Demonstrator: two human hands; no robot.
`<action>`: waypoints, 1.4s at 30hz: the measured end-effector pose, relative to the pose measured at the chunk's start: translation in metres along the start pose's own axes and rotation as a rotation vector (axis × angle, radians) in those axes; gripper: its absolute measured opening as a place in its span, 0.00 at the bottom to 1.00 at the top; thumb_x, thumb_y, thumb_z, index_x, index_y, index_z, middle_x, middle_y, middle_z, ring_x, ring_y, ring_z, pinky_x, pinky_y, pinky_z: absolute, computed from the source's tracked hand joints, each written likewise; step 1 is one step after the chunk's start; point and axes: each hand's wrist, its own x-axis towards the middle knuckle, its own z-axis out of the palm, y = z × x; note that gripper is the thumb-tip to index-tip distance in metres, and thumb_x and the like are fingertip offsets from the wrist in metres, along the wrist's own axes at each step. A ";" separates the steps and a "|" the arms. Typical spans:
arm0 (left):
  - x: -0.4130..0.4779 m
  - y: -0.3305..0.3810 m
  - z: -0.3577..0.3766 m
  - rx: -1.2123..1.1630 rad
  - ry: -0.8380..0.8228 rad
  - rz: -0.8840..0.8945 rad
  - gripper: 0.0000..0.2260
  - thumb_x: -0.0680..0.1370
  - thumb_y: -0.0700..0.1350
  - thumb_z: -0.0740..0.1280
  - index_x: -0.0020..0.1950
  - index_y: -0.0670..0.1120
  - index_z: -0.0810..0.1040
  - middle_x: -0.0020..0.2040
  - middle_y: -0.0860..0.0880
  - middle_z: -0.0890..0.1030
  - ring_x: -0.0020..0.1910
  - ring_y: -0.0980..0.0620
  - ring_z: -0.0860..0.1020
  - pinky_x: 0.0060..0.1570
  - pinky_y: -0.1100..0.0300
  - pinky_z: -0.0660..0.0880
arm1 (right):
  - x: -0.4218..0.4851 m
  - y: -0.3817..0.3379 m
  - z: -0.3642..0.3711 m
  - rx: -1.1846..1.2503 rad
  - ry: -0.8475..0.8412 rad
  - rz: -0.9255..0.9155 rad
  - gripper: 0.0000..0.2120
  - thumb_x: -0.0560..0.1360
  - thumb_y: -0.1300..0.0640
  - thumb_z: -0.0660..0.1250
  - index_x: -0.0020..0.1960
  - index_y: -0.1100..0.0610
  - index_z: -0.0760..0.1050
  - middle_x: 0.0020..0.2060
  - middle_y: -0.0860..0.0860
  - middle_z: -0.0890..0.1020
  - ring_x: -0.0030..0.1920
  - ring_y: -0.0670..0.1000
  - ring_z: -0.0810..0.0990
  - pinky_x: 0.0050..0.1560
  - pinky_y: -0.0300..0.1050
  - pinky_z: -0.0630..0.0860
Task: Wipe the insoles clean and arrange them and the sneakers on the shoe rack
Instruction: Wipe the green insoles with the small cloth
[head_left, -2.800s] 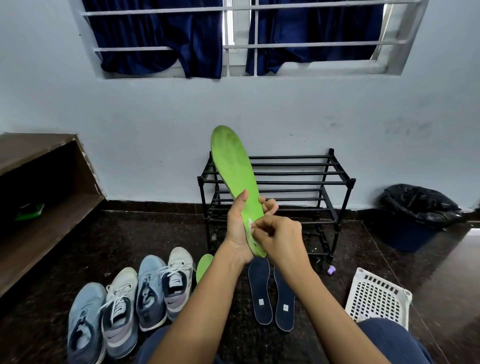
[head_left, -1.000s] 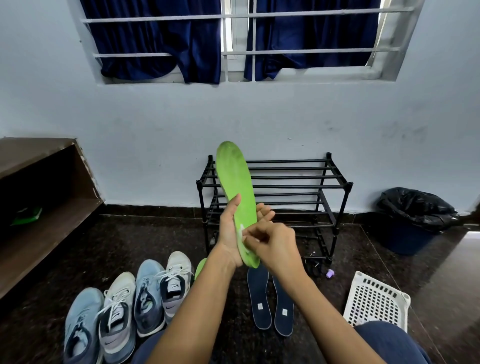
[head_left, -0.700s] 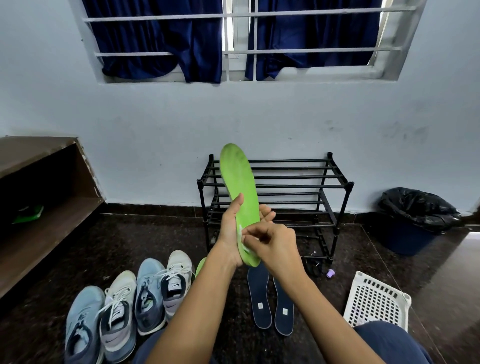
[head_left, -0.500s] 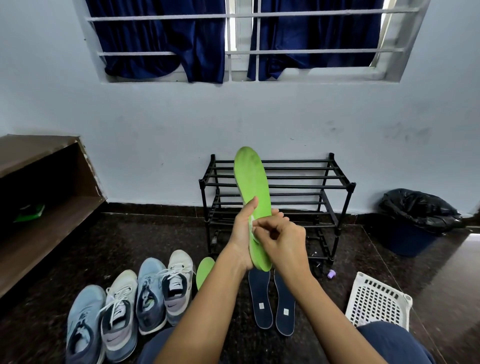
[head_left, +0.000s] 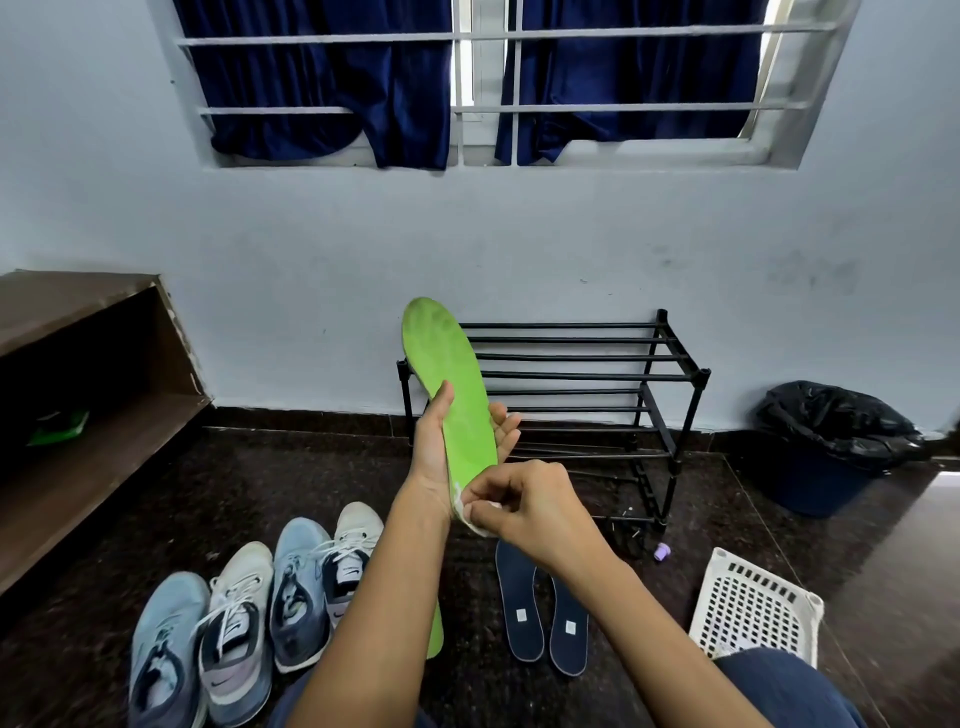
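Head view showed the left hand (head_left: 434, 457) gripping a green insole (head_left: 452, 384) upright at centre frame, thumb curled over its left edge and fingers wrapped behind, toe end up in front of the rack (head_left: 571, 375). The right hand (head_left: 530, 509) pinched a small white wipe (head_left: 475, 525) between thumb and curled fingers, against the heel end. Half a second earlier that hand had worked nearer the insole's middle; it had since slid down to the heel, so the stroke had likely covered this face. Wiping still looked like the step in hand, and the other face may need a pass. Arranging had not begun: four sneakers (head_left: 260, 597) stood at lower left, two navy insoles (head_left: 540, 608) lay on the floor below the hands, and a second green insole (head_left: 436, 636) showed beside the left forearm.
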 end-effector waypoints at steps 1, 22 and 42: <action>0.001 -0.001 0.001 -0.002 0.005 -0.002 0.27 0.78 0.62 0.59 0.47 0.36 0.76 0.39 0.44 0.80 0.38 0.47 0.83 0.40 0.57 0.80 | 0.000 0.001 0.000 0.008 0.010 0.004 0.04 0.70 0.63 0.71 0.41 0.57 0.83 0.28 0.40 0.78 0.30 0.36 0.75 0.34 0.26 0.67; 0.004 -0.014 0.007 -0.002 0.000 0.003 0.26 0.78 0.63 0.59 0.44 0.38 0.77 0.37 0.45 0.80 0.37 0.49 0.82 0.41 0.58 0.80 | -0.002 0.006 -0.009 -0.003 0.045 0.115 0.06 0.69 0.65 0.72 0.40 0.56 0.83 0.27 0.40 0.77 0.29 0.35 0.74 0.34 0.26 0.67; 0.003 -0.028 0.005 0.016 -0.099 0.037 0.30 0.75 0.66 0.58 0.49 0.38 0.77 0.41 0.43 0.80 0.40 0.48 0.82 0.44 0.57 0.80 | 0.000 0.020 0.000 -0.219 0.246 0.104 0.04 0.71 0.63 0.69 0.43 0.58 0.82 0.38 0.51 0.84 0.37 0.48 0.80 0.43 0.39 0.75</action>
